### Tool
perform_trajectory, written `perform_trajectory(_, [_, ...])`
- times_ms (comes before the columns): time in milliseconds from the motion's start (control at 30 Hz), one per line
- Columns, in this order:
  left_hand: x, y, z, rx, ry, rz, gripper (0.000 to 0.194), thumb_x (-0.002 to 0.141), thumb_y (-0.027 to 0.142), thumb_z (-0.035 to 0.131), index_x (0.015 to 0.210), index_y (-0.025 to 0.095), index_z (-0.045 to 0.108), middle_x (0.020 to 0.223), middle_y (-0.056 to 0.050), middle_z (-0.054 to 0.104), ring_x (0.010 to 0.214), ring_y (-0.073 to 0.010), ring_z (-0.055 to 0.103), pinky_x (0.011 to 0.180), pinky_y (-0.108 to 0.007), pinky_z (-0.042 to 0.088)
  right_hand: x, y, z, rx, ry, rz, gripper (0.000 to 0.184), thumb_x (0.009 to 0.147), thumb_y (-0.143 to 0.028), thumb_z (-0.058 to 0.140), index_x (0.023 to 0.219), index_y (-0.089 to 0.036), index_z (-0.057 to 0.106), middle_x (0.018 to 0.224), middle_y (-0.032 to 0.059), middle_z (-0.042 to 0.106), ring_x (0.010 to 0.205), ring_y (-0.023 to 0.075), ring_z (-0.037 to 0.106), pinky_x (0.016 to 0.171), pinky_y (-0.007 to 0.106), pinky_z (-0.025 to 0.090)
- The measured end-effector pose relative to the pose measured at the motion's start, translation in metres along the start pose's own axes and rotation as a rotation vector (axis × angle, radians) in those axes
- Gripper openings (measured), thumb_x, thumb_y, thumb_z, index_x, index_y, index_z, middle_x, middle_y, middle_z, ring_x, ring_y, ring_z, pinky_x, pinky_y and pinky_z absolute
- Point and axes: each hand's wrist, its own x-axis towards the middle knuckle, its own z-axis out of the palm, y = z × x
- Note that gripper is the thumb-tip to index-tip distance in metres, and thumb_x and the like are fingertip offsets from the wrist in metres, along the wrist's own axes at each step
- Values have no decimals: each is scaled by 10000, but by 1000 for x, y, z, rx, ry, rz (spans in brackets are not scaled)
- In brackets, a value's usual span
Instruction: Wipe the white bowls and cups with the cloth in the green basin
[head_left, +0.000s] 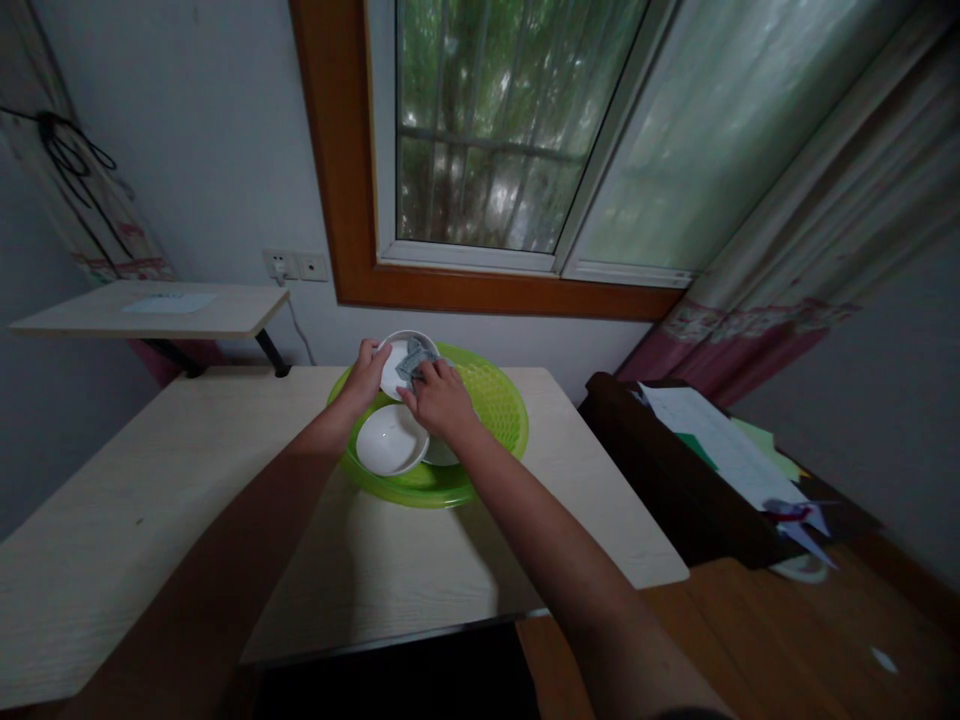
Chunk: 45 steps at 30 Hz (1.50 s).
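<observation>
One white bowl [393, 370], rim in the left grip [364, 376]; inside, gray cloth [412, 358] in the right grip [441, 402]

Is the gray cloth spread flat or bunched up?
Bunched up: the gray cloth shows uneven folds inside the held bowl, at the right hand.

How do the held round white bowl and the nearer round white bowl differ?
The left hand grips the held white bowl; the nearer white bowl sits ungripped in the round green plastic basket. The held white bowl has a grey cloth inside; the nearer white bowl has none. Both round.
</observation>
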Motion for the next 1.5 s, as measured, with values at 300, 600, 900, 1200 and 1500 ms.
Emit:
perform_trajectory(300, [0,1,1,-37,31,17,345,896,573,586,999,258,490,901,-37,549,856,-228,584,779,-340,455,4,2,3,259,-98,-222,432,1131,-334,391,1310,-132,727,1298,141,736,1233,236,646,1137,395,465])
perform_trajectory(600, [-3,0,5,-107,-40,37,285,928,529,555,914,250,497,913,-34,576,910,-214,601,866,-333,518,2,1,16,190,-66,-259,647,1103,-532,425,1547,-71,518,1632,188,484,1500,308,475,1274,465,338])
perform_trajectory(900, [-10,11,9,-134,-152,53,310,900,555,604,931,250,559,947,-66,635,940,-239,632,844,-354,545,-3,1,11,65,5,-75,802,1021,-663,519,1562,-72,493,1645,211,457,1496,432,406,1277,582,259])
perform_trajectory(1200, [-6,4,4,-153,-107,-35,397,889,609,608,1005,233,557,877,-42,599,733,-188,608,625,-289,493,-1,-4,-5,-7,6,12,635,1002,-631,574,1229,-56,723,1316,275,695,1325,421,516,1132,555,391])
perform_trajectory(1500, [3,-4,1,-106,-35,17,421,901,649,575,963,233,570,894,-53,598,817,-211,608,731,-330,527,1,0,-4,43,-112,-178,276,974,-280,645,1206,-144,708,1204,158,754,1206,315,613,1086,453,439])
